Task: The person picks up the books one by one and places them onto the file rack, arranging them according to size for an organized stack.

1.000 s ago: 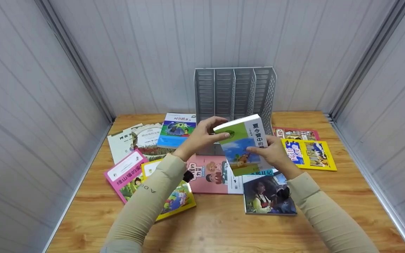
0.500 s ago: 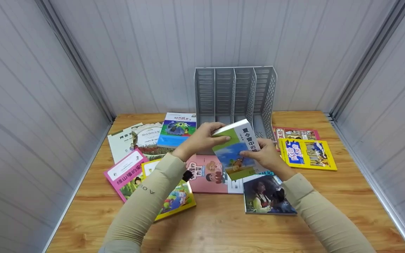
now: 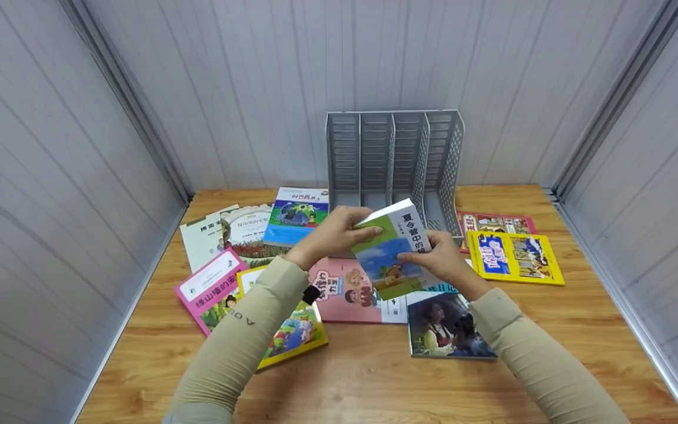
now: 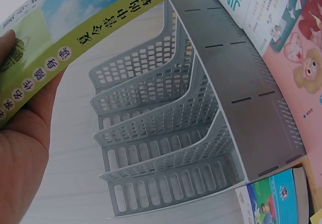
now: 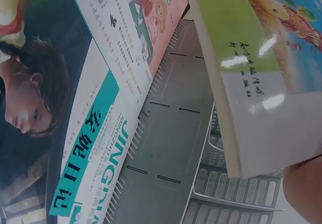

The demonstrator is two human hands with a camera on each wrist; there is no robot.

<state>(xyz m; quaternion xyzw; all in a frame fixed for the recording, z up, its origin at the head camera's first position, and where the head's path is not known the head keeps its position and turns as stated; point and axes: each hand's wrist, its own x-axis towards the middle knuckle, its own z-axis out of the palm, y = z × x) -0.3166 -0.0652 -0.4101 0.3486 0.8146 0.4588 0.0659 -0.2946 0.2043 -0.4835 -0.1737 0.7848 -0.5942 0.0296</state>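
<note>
Both hands hold a green, blue and white paperback book [image 3: 387,250] tilted above the table, in front of a grey file rack [image 3: 395,153]. My left hand [image 3: 342,232] grips its upper left corner, thumb on the cover. On the right edge my right hand [image 3: 442,256] pinches it, thumb across the front; the fingers behind are hidden. The left wrist view shows the book's green spine [image 4: 85,45] with the rack behind. In the right wrist view the back cover [image 5: 271,73] shows. Below the held book lie a pink book [image 3: 339,294] and a dark-covered book [image 3: 448,327].
Left on the wooden table [image 3: 374,383] lie a blue book [image 3: 296,218], a pink-edged book [image 3: 212,288], a yellow-edged book [image 3: 295,338] and pale books [image 3: 202,238]. A yellow book [image 3: 515,257] overlaps a red one [image 3: 501,222] at right. White panel walls [image 3: 268,94] surround the table.
Both hands have moved the book a little left and slightly down, tilting it more. Over the last half second it has shifted only slightly. The other books and rack stay put.
</note>
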